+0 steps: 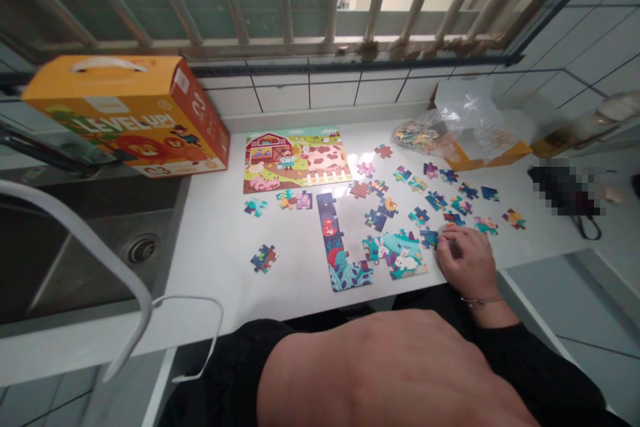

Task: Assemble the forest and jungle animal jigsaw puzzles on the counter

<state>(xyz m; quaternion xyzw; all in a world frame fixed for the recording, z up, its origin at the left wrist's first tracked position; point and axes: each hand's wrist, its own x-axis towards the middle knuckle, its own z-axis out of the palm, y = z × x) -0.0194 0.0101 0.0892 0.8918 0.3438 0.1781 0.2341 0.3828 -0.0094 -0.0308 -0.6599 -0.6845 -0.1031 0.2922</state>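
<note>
My right hand (467, 257) rests on the white counter with fingers curled together, beside a dark blue puzzle piece (429, 238); whatever is under the fingertips is hidden. To its left lies a joined rabbit section (407, 255). An L-shaped strip of joined dark blue and leafy pieces (334, 250) stands left of that. Several loose pieces, among them a brown one (359, 189) and a blue one (490, 193), are spread behind the hand. A separate piece (264, 258) lies at the left. My left hand is not seen.
A finished-looking farm picture (297, 159) lies at the back. An orange box (130, 117) stands by the sink (100, 240). Plastic bags of pieces (420, 135) and an open box (493, 157) sit back right. A white cable (133, 267) curves at left; bare skin fills the bottom centre.
</note>
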